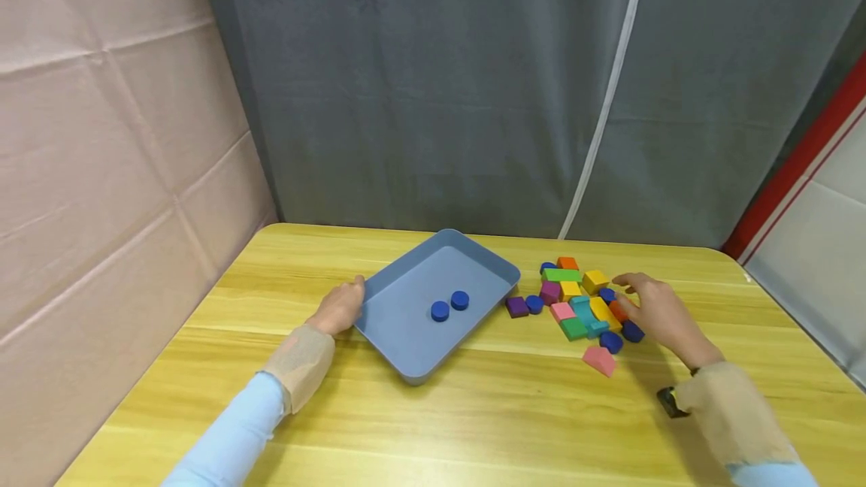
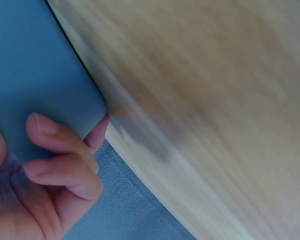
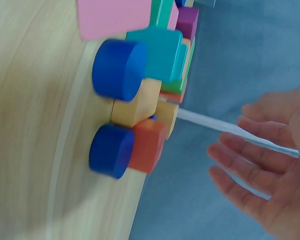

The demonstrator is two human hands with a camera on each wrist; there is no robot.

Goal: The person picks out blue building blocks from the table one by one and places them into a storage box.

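A blue-grey tray [image 1: 419, 276] sits at an angle on the table, with two blue round blocks [image 1: 440, 311] inside. My left hand [image 1: 340, 307] grips the tray's left corner, and in the left wrist view its fingers [image 2: 65, 172] curl round the edge. To the right of the tray lies a cluster of coloured blocks. My right hand [image 1: 663, 314] hovers at the cluster's right side, its fingers loosely spread and holding nothing. Nearest to it are an orange block [image 3: 146, 145], a blue round block [image 3: 111, 151] and a yellow block [image 1: 595, 281].
A pink block [image 1: 599, 360] lies at the cluster's near side. A purple block [image 1: 517, 307] is close by the tray's right edge. Behind the wooden table [image 1: 473, 427] hangs a grey curtain [image 1: 419, 96], and a pale cloth wall [image 1: 101, 134] stands at left.
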